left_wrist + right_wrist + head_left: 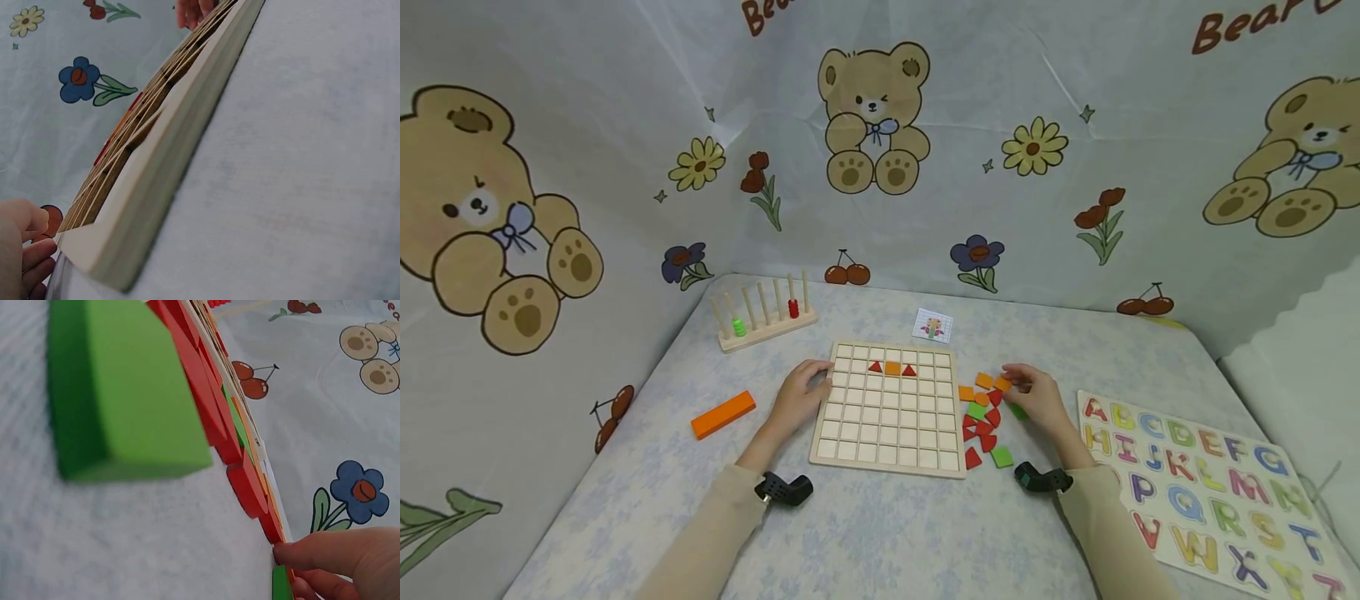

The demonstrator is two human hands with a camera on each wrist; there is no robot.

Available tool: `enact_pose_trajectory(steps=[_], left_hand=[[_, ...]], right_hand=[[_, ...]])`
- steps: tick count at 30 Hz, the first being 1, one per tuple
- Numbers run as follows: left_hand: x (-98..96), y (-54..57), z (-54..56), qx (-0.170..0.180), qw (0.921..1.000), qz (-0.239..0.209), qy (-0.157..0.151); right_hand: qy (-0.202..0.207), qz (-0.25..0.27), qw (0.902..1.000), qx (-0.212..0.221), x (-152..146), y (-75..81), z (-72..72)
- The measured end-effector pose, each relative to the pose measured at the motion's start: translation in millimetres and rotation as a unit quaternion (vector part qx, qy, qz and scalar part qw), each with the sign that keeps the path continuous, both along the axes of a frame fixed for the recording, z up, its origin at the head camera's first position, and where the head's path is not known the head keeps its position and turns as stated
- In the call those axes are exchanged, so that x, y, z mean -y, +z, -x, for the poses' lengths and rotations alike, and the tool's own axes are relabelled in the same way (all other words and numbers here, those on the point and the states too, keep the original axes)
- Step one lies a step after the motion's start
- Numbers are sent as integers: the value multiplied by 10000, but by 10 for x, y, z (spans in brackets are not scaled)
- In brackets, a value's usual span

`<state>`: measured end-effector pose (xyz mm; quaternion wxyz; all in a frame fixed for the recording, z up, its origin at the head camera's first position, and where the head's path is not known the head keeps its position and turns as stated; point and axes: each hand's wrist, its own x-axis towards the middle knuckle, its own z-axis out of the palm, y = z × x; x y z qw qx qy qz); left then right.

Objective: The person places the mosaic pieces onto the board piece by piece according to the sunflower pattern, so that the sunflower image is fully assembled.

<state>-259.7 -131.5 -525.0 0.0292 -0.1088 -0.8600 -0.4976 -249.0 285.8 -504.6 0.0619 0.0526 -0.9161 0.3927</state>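
Note:
A wooden grid board [887, 471] lies in the middle, with an orange square tile [892, 368] between two red triangles [876, 367] in an upper row. My left hand [799, 396] rests at the board's left edge, fingertips touching it; the left wrist view has these fingers [39, 255] at the frame's corner. Right of the board, my right hand [1036, 398] pinches an orange square [1002, 383] at the far end of a loose pile of red pieces [984, 427], orange pieces and green squares [1002, 457]. A green piece [1018, 412] lies partly under that hand.
A small pattern card [933, 326] lies behind the board. At the back left stands a wooden peg rack [769, 330] with green and red rings. An orange bar [723, 415] lies at left, a letter puzzle board [1206, 492] at right. A bear-printed cloth [970, 217] hangs behind.

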Motion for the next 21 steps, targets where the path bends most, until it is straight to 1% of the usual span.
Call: enact_pose_trajectory(steps=[3,7,9,11,14,17,21], left_hand=[[2,-8,5,-11,10000,2,-2],[1,-5,5,0,10000,-25,-9],[-1,0,1,-7,10000,-18,-24],[4,6,-6,13,10000,-36,-29],[13,9,-8,68,10000,-51,-28],[17,9,-5,99,9999,-69,-8],[13,-1,4,33,10000,-68,-37]], right_hand=[[-68,26,10000,-22,8,2,-4],[-322,310,9990,-23,42,38,-25],[-425,464,9980,-11,96,75,-49],[-433,529,9977,24,201,114,-56],[-199,606,9980,19,455,175,-48],[286,837,9961,-4,797,237,-11],[974,1134,9887,77,1277,288,47]])
